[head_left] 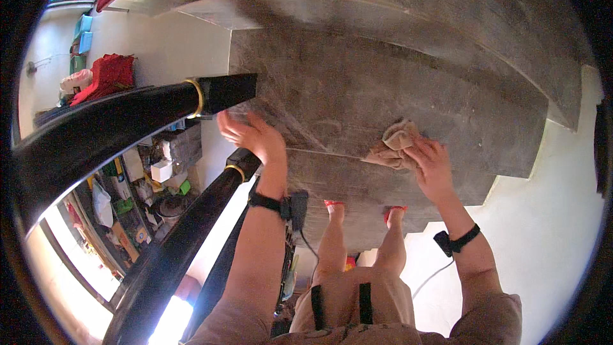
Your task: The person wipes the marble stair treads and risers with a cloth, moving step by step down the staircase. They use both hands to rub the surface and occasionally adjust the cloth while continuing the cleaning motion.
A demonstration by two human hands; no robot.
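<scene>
My right hand is closed on a bunched brown cloth, which lies against a grey-brown stair step. My left hand is raised beside the black railing post, its fingers apart and a little blurred, with nothing seen in it. Part of that hand overlaps the step's left edge. Each wrist wears a black strap with a small device and a cable. Below the hands, my feet in red footwear stand on a lower step.
Thick black railings with gold rings run along the left. Beyond them, at a lower level, are shelves and boxes, with a red cloth further up. A white wall borders the steps on the right. More steps rise at the top.
</scene>
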